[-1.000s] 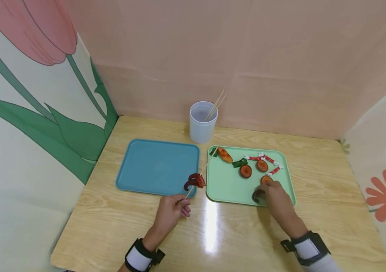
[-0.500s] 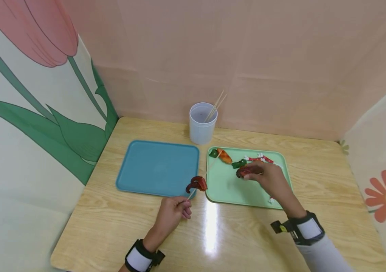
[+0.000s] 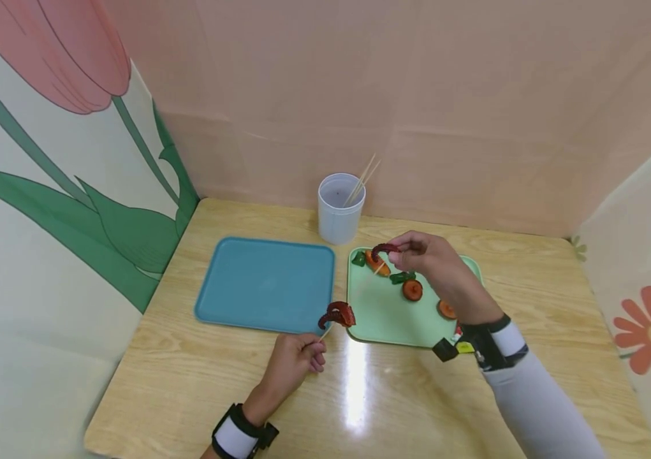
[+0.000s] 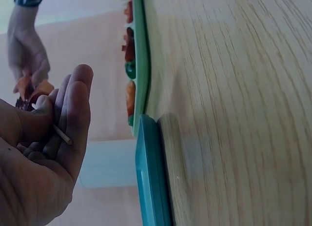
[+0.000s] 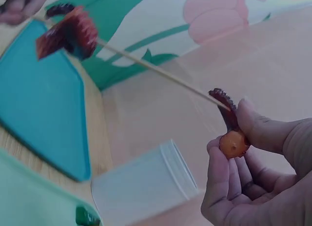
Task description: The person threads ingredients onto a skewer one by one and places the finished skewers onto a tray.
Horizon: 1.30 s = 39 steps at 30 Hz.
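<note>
My left hand [image 3: 293, 360] pinches the lower end of a wooden skewer [image 5: 161, 72] over the blue tray's near right corner. A dark red octopus tentacle piece [image 3: 341, 314] is threaded on the skewer, just above the fingers. Over the green tray [image 3: 382, 328], my right hand [image 3: 437, 268] holds a second octopus tentacle piece [image 5: 235, 138] between thumb and fingers. In the right wrist view the skewer's tip meets the curled part of this second piece; whether it has pierced it I cannot tell.
On the green tray lie an orange piece [image 3: 379, 265], green pepper pieces [image 3: 402, 277] and round brown pieces [image 3: 412, 291]. The right arm covers part of this tray. A blue tray [image 3: 268, 280] stands at left. Behind stands a white cup [image 3: 339, 220] with skewers [image 3: 362, 180].
My right hand has picked the second tentacle piece up from the green tray's near side and carried it left and away from me to the skewer's tip. The left hand has barely moved.
</note>
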Each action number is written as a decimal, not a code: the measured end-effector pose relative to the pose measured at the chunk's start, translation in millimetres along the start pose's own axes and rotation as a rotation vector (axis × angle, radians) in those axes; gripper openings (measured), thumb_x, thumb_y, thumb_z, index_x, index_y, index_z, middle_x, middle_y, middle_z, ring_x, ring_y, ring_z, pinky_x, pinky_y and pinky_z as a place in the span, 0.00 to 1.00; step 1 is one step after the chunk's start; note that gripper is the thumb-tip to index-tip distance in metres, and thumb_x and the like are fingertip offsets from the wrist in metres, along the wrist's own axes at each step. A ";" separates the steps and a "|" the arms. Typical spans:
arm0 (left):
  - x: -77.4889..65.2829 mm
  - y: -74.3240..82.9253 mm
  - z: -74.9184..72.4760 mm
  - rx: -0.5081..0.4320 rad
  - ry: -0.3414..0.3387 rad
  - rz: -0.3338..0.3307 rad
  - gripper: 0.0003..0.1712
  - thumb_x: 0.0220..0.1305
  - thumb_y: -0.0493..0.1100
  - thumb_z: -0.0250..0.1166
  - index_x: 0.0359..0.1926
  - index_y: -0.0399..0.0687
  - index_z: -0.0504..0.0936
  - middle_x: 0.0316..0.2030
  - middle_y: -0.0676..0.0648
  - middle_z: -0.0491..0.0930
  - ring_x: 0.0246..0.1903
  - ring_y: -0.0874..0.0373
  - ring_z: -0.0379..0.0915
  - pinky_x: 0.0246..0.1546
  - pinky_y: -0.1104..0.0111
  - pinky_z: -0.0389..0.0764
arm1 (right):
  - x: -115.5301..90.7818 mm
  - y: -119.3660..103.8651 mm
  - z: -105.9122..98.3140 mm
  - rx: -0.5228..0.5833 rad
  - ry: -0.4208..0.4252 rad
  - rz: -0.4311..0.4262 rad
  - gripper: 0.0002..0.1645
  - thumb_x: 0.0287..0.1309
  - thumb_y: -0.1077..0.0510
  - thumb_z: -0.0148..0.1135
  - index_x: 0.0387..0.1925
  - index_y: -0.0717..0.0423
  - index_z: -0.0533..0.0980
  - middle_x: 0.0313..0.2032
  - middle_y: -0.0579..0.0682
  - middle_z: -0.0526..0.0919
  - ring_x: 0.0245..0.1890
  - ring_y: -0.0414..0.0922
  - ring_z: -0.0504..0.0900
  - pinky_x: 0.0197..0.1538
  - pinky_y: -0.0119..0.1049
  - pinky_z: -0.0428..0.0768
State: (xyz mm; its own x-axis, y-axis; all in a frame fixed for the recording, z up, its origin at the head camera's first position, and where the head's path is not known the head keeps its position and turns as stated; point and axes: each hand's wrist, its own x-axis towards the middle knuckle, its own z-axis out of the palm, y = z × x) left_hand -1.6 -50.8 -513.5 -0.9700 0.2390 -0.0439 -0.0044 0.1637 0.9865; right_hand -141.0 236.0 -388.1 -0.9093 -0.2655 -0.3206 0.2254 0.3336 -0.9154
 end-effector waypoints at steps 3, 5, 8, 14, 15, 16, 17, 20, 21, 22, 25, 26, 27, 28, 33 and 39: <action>0.8 -1.5 -0.2 0.021 -0.004 0.016 0.10 0.71 0.27 0.59 0.36 0.24 0.85 0.22 0.37 0.84 0.21 0.51 0.85 0.23 0.62 0.89 | 5.6 -4.5 4.5 0.082 -0.043 -0.021 0.18 0.67 0.55 0.68 0.52 0.59 0.75 0.42 0.42 0.86 0.45 0.40 0.83 0.53 0.30 0.84; 1.2 -2.0 -0.3 0.029 -0.004 0.017 0.10 0.71 0.27 0.59 0.36 0.24 0.85 0.22 0.37 0.84 0.21 0.51 0.85 0.24 0.61 0.89 | 8.2 -6.3 7.2 0.122 -0.063 -0.029 0.15 0.68 0.58 0.66 0.51 0.61 0.75 0.41 0.42 0.86 0.43 0.39 0.84 0.53 0.29 0.85; 1.2 -1.3 -0.5 0.039 0.004 0.019 0.10 0.71 0.27 0.58 0.36 0.24 0.85 0.22 0.37 0.84 0.21 0.48 0.85 0.24 0.58 0.89 | 10.5 -8.4 10.5 0.144 -0.080 -0.010 0.15 0.69 0.59 0.64 0.52 0.62 0.74 0.40 0.41 0.85 0.42 0.39 0.84 0.51 0.29 0.85; 0.4 3.2 -1.2 0.033 0.026 -0.002 0.10 0.71 0.27 0.59 0.35 0.25 0.85 0.22 0.37 0.84 0.21 0.44 0.85 0.24 0.56 0.88 | 14.3 -10.4 13.1 0.149 -0.091 0.016 0.17 0.69 0.58 0.65 0.53 0.63 0.75 0.41 0.42 0.86 0.44 0.41 0.85 0.53 0.31 0.86; 0.1 3.3 -1.3 0.036 0.028 -0.005 0.10 0.71 0.27 0.59 0.35 0.25 0.85 0.21 0.37 0.84 0.21 0.45 0.85 0.24 0.57 0.88 | 15.0 -10.2 13.3 0.152 -0.092 0.014 0.16 0.69 0.58 0.65 0.52 0.62 0.76 0.41 0.43 0.86 0.43 0.41 0.85 0.53 0.32 0.86; -0.1 3.5 -1.5 0.041 0.027 -0.006 0.10 0.71 0.27 0.59 0.35 0.25 0.85 0.21 0.37 0.84 0.20 0.46 0.85 0.23 0.58 0.88 | 15.7 -9.8 13.4 0.156 -0.093 0.010 0.14 0.68 0.59 0.66 0.51 0.60 0.78 0.41 0.43 0.86 0.43 0.41 0.85 0.52 0.32 0.86; -0.4 3.8 -1.6 0.053 0.028 -0.006 0.10 0.70 0.27 0.59 0.34 0.25 0.85 0.21 0.38 0.84 0.20 0.47 0.85 0.23 0.60 0.88 | 16.3 -9.3 13.3 0.161 -0.095 0.005 0.13 0.67 0.59 0.67 0.50 0.59 0.79 0.41 0.43 0.87 0.43 0.42 0.85 0.52 0.32 0.86; -0.6 2.8 -1.7 0.059 0.028 -0.014 0.10 0.70 0.26 0.58 0.34 0.25 0.85 0.20 0.38 0.83 0.19 0.49 0.85 0.22 0.62 0.88 | 17.4 -7.8 13.4 0.182 -0.107 -0.016 0.09 0.65 0.60 0.69 0.47 0.54 0.82 0.40 0.43 0.88 0.43 0.42 0.86 0.51 0.32 0.86; -0.6 2.3 -1.7 0.059 0.029 -0.018 0.10 0.70 0.25 0.58 0.34 0.25 0.85 0.20 0.38 0.83 0.19 0.49 0.85 0.22 0.62 0.88 | 17.7 -7.7 13.5 0.182 -0.110 -0.018 0.09 0.65 0.60 0.69 0.46 0.53 0.83 0.40 0.43 0.88 0.43 0.42 0.86 0.51 0.32 0.86; -0.6 2.2 -1.8 0.057 0.029 -0.021 0.10 0.70 0.25 0.58 0.34 0.25 0.85 0.21 0.39 0.84 0.20 0.50 0.85 0.22 0.62 0.88 | 17.9 -7.5 13.3 0.180 -0.114 -0.022 0.09 0.64 0.60 0.69 0.46 0.53 0.83 0.40 0.43 0.88 0.44 0.43 0.86 0.51 0.32 0.86; -0.3 2.0 -2.0 0.055 0.031 -0.020 0.10 0.70 0.25 0.57 0.34 0.25 0.85 0.21 0.39 0.84 0.20 0.50 0.85 0.23 0.59 0.88 | 18.7 -7.8 13.2 0.175 -0.108 -0.011 0.10 0.64 0.58 0.70 0.47 0.53 0.83 0.41 0.43 0.88 0.45 0.44 0.86 0.52 0.33 0.86; -0.2 2.2 -2.1 0.055 0.032 -0.019 0.10 0.69 0.25 0.57 0.34 0.25 0.85 0.21 0.39 0.83 0.20 0.50 0.85 0.23 0.58 0.88 | 19.1 -8.0 13.1 0.172 -0.106 -0.004 0.11 0.64 0.58 0.70 0.48 0.53 0.83 0.41 0.43 0.88 0.45 0.44 0.86 0.53 0.33 0.86; -0.1 2.8 -2.4 0.055 0.033 -0.019 0.11 0.70 0.25 0.57 0.34 0.25 0.85 0.21 0.39 0.83 0.20 0.50 0.85 0.23 0.57 0.88 | 19.6 -8.1 12.9 0.174 -0.106 -0.002 0.12 0.65 0.57 0.70 0.48 0.54 0.82 0.42 0.44 0.88 0.45 0.45 0.86 0.53 0.33 0.86; 0.1 3.3 -2.6 0.054 0.033 -0.018 0.11 0.70 0.25 0.57 0.34 0.25 0.85 0.21 0.39 0.84 0.20 0.51 0.85 0.24 0.56 0.88 | 20.0 -8.4 12.9 0.180 -0.105 0.001 0.12 0.66 0.57 0.69 0.49 0.55 0.82 0.42 0.44 0.88 0.46 0.45 0.86 0.53 0.33 0.86; 0.3 4.6 -3.6 0.057 0.034 -0.014 0.10 0.70 0.25 0.57 0.34 0.25 0.85 0.21 0.40 0.83 0.20 0.54 0.84 0.24 0.55 0.88 | 22.8 -9.1 14.0 0.242 -0.107 0.009 0.09 0.69 0.57 0.65 0.48 0.54 0.83 0.43 0.46 0.87 0.43 0.42 0.86 0.52 0.33 0.87; -0.1 3.9 -3.9 0.068 0.048 0.007 0.10 0.70 0.26 0.59 0.33 0.27 0.85 0.21 0.39 0.84 0.19 0.54 0.84 0.23 0.58 0.88 | 24.9 -8.6 16.1 0.298 -0.121 -0.014 0.06 0.70 0.58 0.63 0.42 0.51 0.85 0.41 0.46 0.86 0.39 0.39 0.84 0.49 0.31 0.86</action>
State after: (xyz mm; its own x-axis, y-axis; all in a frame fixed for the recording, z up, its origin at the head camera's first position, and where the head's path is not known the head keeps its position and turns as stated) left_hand -2.5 -54.0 -509.0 -0.9805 0.1947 -0.0281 0.0173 0.2276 0.9736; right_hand -160.0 211.9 -392.1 -0.8688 -0.3800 -0.3174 0.3215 0.0545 -0.9453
